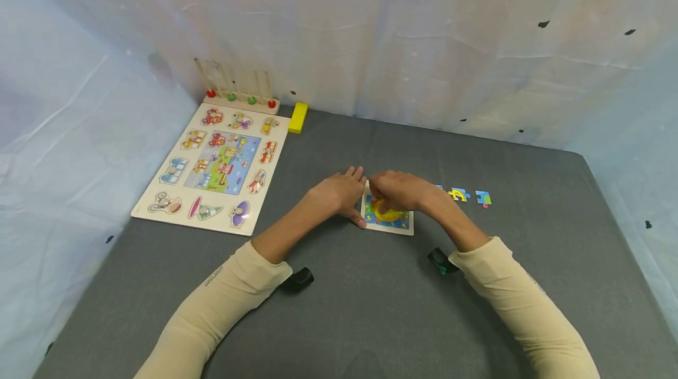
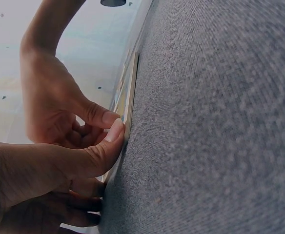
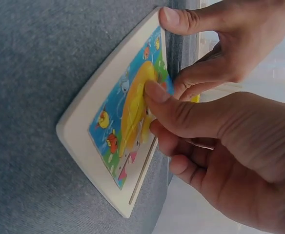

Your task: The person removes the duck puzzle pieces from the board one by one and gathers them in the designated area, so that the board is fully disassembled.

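A small square jigsaw puzzle (image 1: 389,227) with a pale frame and a yellow figure on blue lies flat on the grey table. My left hand (image 1: 339,193) rests along its left edge, fingers extended and thumb touching the near-left corner. Over the picture, my right hand (image 3: 230,141) has its fingers bent and its thumb on the yellow part, pinching at a puzzle piece that is mostly hidden. Loose puzzle pieces (image 1: 458,194) lie to the right of the board, one partly behind my right wrist.
A large wooden peg puzzle board (image 1: 222,217) with vehicle pieces lies to the left. Behind it stand a row of wooden pegs with red and green beads (image 1: 241,102) and a yellow block (image 1: 298,117). A pale cloth wall (image 1: 339,43) rises at the back.
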Tool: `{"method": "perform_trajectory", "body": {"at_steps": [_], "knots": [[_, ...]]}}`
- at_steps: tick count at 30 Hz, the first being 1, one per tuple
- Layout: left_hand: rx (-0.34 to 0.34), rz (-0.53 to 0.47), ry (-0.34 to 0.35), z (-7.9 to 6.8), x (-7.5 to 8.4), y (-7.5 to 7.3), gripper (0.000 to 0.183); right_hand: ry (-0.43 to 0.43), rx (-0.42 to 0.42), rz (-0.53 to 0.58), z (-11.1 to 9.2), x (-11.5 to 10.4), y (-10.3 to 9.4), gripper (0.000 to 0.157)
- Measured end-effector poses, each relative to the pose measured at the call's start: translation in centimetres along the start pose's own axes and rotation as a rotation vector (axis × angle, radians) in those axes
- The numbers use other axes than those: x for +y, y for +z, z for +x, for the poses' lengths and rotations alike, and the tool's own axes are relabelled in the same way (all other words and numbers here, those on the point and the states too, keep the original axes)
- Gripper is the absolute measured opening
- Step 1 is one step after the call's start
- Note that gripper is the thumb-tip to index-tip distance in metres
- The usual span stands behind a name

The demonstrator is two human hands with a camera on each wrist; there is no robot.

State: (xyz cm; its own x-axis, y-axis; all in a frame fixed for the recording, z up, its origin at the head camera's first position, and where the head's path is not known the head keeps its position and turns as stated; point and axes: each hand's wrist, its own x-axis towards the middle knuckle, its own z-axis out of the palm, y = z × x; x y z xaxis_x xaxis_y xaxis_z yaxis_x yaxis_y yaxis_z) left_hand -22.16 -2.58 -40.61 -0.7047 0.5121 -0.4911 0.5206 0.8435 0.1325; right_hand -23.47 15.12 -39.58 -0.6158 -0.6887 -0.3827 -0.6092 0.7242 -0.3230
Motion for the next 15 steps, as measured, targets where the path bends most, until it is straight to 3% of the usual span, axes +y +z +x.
{"method": "perform_trajectory", "body": {"at_steps": [8, 15], "knots": [[-0.002, -0.005, -0.001, -0.04, 0.12, -0.11, 0.114, -0.061, 0.062, 0.072, -0.32, 0.00, 0.07, 0.028], [-0.017, -0.007, -0.002, -0.06, 0.06, -0.12, 0.114, -0.164, 0.140, 0.132, -0.70, 0.06, -0.06, 0.015]]}}
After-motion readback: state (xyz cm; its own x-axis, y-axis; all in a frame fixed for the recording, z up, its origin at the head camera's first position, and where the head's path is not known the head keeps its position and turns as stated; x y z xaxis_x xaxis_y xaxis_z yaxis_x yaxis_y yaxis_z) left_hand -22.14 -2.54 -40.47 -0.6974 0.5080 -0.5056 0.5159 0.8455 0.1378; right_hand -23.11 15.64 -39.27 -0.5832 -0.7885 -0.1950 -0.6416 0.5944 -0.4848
